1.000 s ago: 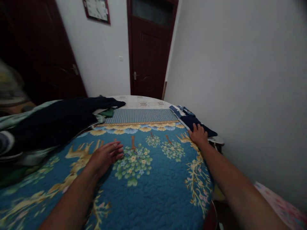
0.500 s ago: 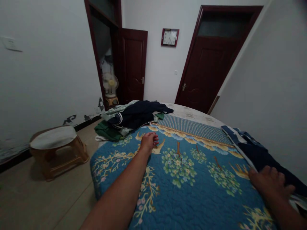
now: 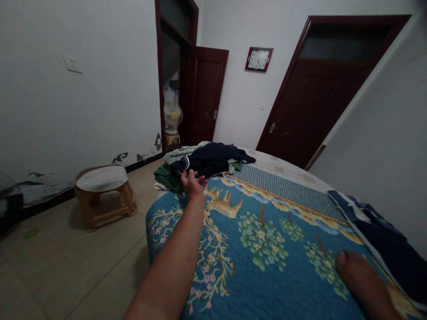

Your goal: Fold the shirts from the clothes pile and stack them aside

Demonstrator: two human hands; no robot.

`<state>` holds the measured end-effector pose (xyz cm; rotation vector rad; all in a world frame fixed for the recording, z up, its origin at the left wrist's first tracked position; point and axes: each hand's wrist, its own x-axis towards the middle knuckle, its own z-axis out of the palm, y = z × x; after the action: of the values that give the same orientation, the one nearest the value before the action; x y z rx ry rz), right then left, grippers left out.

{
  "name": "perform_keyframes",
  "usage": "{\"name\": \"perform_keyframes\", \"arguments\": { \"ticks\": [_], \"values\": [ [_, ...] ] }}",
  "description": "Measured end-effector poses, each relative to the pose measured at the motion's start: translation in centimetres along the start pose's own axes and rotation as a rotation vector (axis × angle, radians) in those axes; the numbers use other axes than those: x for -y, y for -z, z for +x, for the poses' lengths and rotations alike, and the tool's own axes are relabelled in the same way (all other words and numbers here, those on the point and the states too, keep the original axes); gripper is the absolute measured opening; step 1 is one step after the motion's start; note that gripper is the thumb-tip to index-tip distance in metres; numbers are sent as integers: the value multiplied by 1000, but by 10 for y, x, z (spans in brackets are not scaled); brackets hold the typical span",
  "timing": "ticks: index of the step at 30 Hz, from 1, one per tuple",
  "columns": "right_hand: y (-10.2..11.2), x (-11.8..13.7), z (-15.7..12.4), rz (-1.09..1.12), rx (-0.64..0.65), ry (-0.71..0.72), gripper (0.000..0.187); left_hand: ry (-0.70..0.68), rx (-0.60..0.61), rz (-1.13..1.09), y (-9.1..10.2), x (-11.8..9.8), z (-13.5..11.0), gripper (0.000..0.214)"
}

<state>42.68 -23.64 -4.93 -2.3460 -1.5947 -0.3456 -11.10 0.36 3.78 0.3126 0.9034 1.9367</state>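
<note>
My left hand [image 3: 194,183] reaches out with its fingers apart, in front of a pile of clothes [image 3: 213,156]. A dark navy garment with white-striped trim lies on top of the pile, with a green garment [image 3: 168,178] at its lower left. Whether my fingertips touch the cloth, I cannot tell. My right hand [image 3: 358,269] is over the right part of a blue quilted cover [image 3: 247,280] printed with trees, flowers and deer. Motion blurs that hand, and its fingers are not clear. A folded navy and white cloth [image 3: 380,235] lies to its right.
The cover lies over a round-edged table whose pale patterned tablecloth [image 3: 283,166] shows at the far side. A brown plastic stool [image 3: 106,195] with a pale top stands on the floor to the left. Beyond are an open door [image 3: 208,93], a closed door [image 3: 307,98] and a fan [image 3: 172,114].
My view has swung to the left. My left hand has moved towards the clothes pile and spread its fingers. My right hand has shifted left, away from the navy and white cloth.
</note>
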Motion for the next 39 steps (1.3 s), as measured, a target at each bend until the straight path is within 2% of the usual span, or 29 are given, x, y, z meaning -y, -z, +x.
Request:
{"name": "perform_keyframes", "arguments": {
  "ticks": [3,5,9,12,15,18,22,25,30,32,35,39],
  "values": [
    [-6,42,10,9,56,79,28,-142,-31,33,2,-13,4,66],
    [-13,70,15,-10,35,120,38,-194,-31,70,2,-17,7,72],
    [-27,125,23,-72,5,208,49,-223,24,153,4,-14,15,87],
    [-35,158,25,-54,-12,240,48,-222,45,230,7,-6,24,80],
    [-40,175,24,16,-27,283,46,-236,-5,300,11,1,33,65],
    [-42,177,21,103,-43,270,44,-207,-31,342,11,2,35,55],
    [-43,174,19,149,-50,266,44,-167,51,377,0,0,21,42],
    [-43,175,18,158,-48,263,44,-109,279,441,-13,5,-6,31],
    [-39,178,20,250,-49,268,49,46,833,600,-22,41,-69,18],
    [-34,179,20,332,-44,267,53,30,1057,684,-19,58,-92,12],
    [-23,182,18,518,-19,235,55,-38,1330,793,-11,77,-121,10],
    [-5,191,15,794,77,197,56,-122,1654,931,-2,85,-148,22]
  ]
}}
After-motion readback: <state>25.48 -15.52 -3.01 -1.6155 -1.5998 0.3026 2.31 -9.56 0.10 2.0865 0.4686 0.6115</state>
